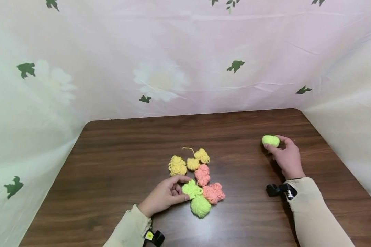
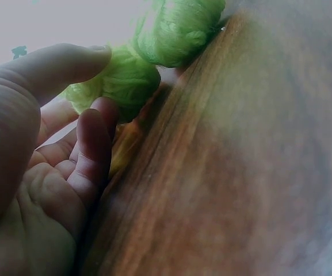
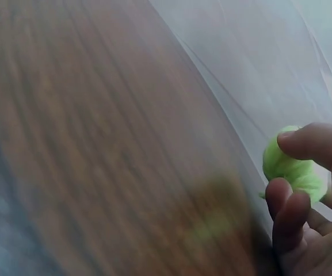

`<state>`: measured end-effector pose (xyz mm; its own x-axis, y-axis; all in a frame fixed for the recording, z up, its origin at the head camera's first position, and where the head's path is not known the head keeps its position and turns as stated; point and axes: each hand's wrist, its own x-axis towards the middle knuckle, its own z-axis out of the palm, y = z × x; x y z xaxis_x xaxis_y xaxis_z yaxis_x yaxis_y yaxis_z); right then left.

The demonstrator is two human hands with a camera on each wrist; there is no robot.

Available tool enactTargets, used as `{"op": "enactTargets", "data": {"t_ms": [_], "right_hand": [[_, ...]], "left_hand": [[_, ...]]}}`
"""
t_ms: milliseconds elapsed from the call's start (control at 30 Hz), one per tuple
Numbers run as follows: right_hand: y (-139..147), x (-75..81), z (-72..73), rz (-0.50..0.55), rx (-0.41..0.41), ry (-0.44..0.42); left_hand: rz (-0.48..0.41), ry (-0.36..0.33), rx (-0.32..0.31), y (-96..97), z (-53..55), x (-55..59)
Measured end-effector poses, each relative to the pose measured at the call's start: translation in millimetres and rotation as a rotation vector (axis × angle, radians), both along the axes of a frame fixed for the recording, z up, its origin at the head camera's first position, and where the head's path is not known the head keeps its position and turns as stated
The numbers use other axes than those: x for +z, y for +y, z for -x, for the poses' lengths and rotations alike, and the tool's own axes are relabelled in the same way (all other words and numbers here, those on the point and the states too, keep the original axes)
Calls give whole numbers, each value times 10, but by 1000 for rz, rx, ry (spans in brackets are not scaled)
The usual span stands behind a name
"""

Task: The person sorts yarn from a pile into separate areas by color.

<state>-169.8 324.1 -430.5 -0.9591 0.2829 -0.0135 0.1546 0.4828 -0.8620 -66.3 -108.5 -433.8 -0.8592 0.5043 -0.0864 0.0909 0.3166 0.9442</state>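
Observation:
My left hand (image 1: 166, 194) pinches a small lime-green yarn bundle (image 1: 191, 189) between thumb and fingers, low over the table. Against that bundle sits a rounder green yarn ball (image 1: 201, 206), also visible in the left wrist view above the thumb tip. Pink yarn bundles (image 1: 213, 193) lie just right of the green ones, and yellow yarn bundles (image 1: 177, 166) lie behind them. Off to the right, my right hand (image 1: 288, 159) grips another lime-green yarn bundle (image 1: 270, 141). In the right wrist view, thumb and fingertips close round this bundle (image 3: 292, 169), its far side partly hidden.
Everything rests on or above a dark brown wooden table (image 1: 126, 147) with rounded back corners. A pale floral cloth (image 1: 185, 61) hangs along the back and both sides. A loose yellow yarn end (image 1: 188, 148) trails at the back of the cluster.

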Motion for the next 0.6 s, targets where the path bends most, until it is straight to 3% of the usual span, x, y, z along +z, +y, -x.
{"op": "enactTargets", "data": {"t_ms": [400, 600], "right_hand": [[66, 68, 18, 76, -102, 9], [56, 46, -9, 107, -101, -1]], "left_hand": [[0, -7, -5, 24, 38, 23], [6, -19, 0, 15, -8, 11]]}}
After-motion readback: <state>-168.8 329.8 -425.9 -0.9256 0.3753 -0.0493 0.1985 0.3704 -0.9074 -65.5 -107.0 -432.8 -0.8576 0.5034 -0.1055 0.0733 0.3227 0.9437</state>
